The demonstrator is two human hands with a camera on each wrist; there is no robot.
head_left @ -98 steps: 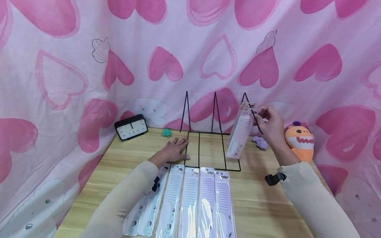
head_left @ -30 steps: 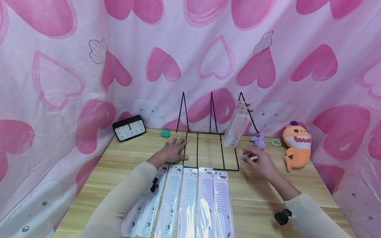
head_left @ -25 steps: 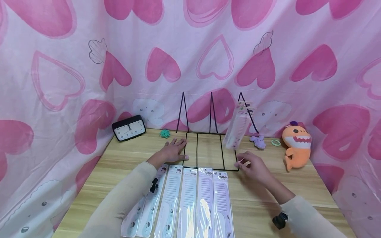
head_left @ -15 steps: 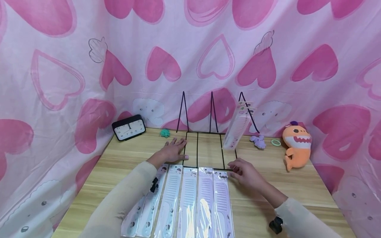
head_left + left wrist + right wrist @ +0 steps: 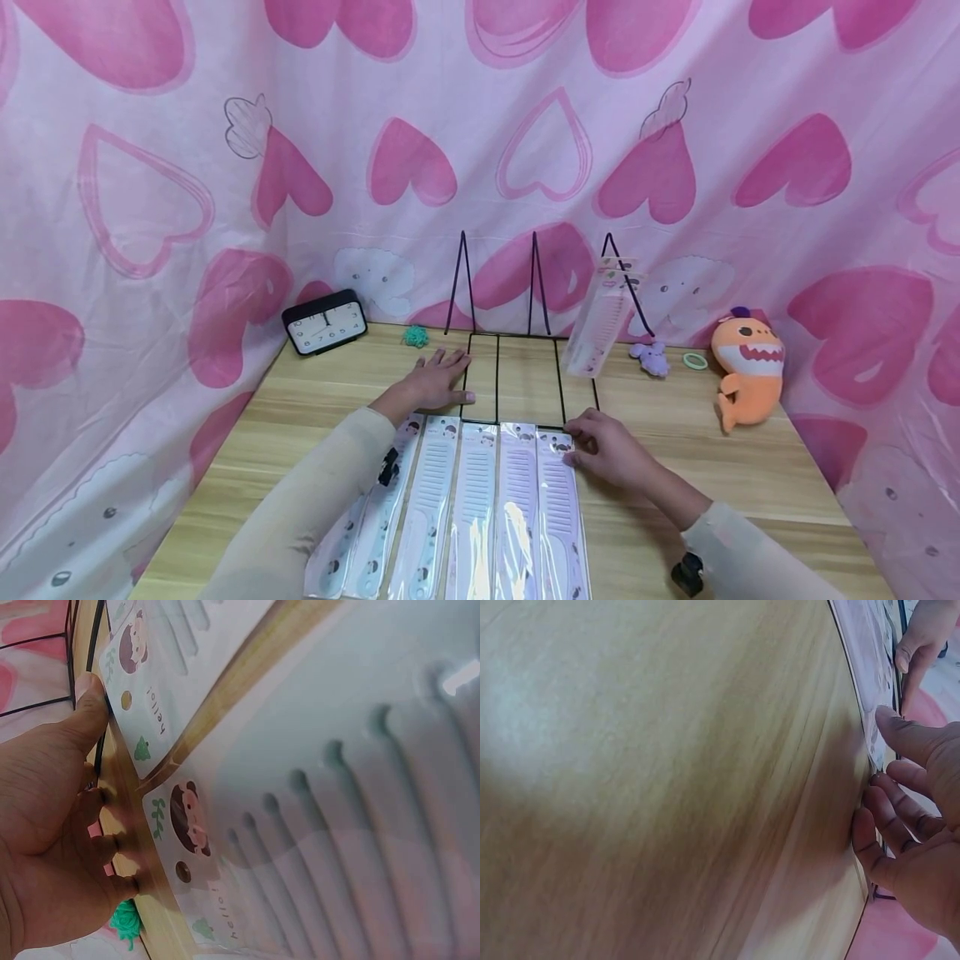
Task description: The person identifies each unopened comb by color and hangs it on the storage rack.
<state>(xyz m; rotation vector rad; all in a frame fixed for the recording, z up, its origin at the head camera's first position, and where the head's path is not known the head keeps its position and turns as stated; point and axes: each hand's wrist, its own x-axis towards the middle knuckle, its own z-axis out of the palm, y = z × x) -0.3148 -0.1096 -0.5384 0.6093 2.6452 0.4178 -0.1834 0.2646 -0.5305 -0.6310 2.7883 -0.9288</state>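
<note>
Several combs in clear packets lie side by side before me; the rightmost is a purple comb (image 5: 558, 500). My right hand (image 5: 611, 450) is at that packet's top right corner. In the right wrist view its thumb (image 5: 904, 735) lies over the packet's edge and its bent fingers sit beside the corner, with a gap between. My left hand (image 5: 431, 385) rests with spread fingers on the left side of a black wire rack (image 5: 498, 379). Two packaged combs (image 5: 600, 321) hang from the rack's right prong. The left wrist view shows blue combs (image 5: 300, 825) close up.
A black clock (image 5: 326, 323) and a green tangled ball (image 5: 416, 336) stand at the back left. Behind my right hand are a purple toy (image 5: 651, 358), a pale green ring (image 5: 695, 360) and an orange plush shark (image 5: 748, 362). Pink heart-patterned cloth surrounds the wooden table.
My right hand has let go of the packaged comb on the right prong and come down and left to the rightmost packet. The left hand keeps its place on the rack.
</note>
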